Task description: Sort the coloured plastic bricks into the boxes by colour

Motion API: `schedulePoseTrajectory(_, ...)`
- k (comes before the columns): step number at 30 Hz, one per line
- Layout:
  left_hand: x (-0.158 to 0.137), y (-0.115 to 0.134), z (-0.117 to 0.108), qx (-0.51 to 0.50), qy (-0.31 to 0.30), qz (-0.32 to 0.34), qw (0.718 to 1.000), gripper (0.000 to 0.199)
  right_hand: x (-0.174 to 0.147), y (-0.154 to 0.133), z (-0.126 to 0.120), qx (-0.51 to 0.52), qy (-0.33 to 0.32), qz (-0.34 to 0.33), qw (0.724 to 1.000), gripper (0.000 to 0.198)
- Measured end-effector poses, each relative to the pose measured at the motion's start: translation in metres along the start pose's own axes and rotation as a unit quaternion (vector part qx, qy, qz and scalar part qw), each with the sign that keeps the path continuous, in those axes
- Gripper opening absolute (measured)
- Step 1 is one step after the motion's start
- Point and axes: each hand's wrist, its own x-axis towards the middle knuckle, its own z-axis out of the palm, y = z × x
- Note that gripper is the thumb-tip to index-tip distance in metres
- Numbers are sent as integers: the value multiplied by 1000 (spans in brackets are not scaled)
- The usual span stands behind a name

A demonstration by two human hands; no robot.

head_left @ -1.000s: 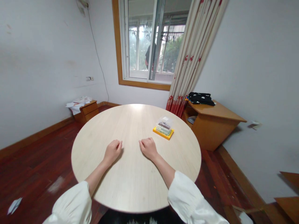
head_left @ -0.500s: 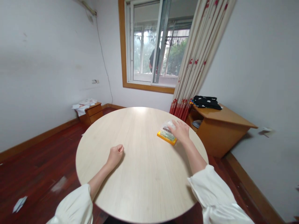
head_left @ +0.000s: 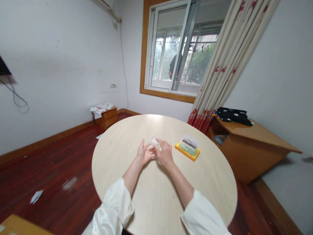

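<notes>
Over the middle of the round table, my right hand (head_left: 165,153) closes its fingers on a small clear and whitish plastic piece (head_left: 155,142), whose exact kind I cannot make out. Just left of it is my left hand (head_left: 144,153), palm turned up and fingers apart, with its fingertips close to the right hand's. Whether the left fingers touch the piece is unclear. To the right of both hands sits a clear plastic box (head_left: 189,144) with dark and green contents, resting on a flat yellow-orange base (head_left: 186,155).
The pale round table (head_left: 156,195) stands below both hands. A wooden desk (head_left: 256,140) with folded black cloth (head_left: 234,116) is beyond it at right. At far left is a small drawer cabinet (head_left: 110,117) with papers on top. A long curtain (head_left: 227,65) hangs by the window.
My right hand has left the plastic box and come to the middle with the small clear piece. My left hand, formerly a fist, has opened and moved toward it. The view has turned left.
</notes>
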Motion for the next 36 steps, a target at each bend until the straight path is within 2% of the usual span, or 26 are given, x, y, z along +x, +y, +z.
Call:
schedulePoseTrajectory(2, -2, 3, -3, -142, -45, -67, 987, 50, -9, -11, 26, 11, -26, 6, 1000, 35)
schedulePoseTrajectory(5, -4, 6, -10, -209, -23, -101, 972, 44, -16, -14, 46, 13, -30, 7, 999, 35)
schedulePoseTrajectory(9, 1, 3, -9, -204, 6, -110, 973, 38, -16, -7, 50, 19, -14, -8, 1000, 36)
schedulePoseTrajectory(14, 12, -10, -4, -201, 55, -73, 975, 34, -16, 0, 52, 54, -25, -11, 998, 38)
schedulePoseTrajectory(19, 12, -15, -2, -207, 75, -44, 974, 33, -18, -2, 55, 88, -16, -9, 996, 39)
schedulePoseTrajectory(25, 10, -15, 3, -197, 69, -40, 977, 31, -17, -3, 49, 124, 6, 28, 992, 39)
schedulePoseTrajectory(29, 7, -13, 1, -165, 29, -92, 982, 37, -14, -5, 38, 142, 12, 94, 985, 38)
schedulePoseTrajectory(31, 5, -12, -1, -139, 0, -125, 982, 43, -12, -5, 35, 184, 44, 146, 971, 37)
schedulePoseTrajectory(33, 3, -11, -3, -105, -42, -143, 983, 48, -10, -3, 33, 250, 96, 204, 942, 39)
schedulePoseTrajectory(36, -1, -10, -4, -62, -106, -145, 982, 49, -6, 4, 34, 373, 148, 309, 862, 43)
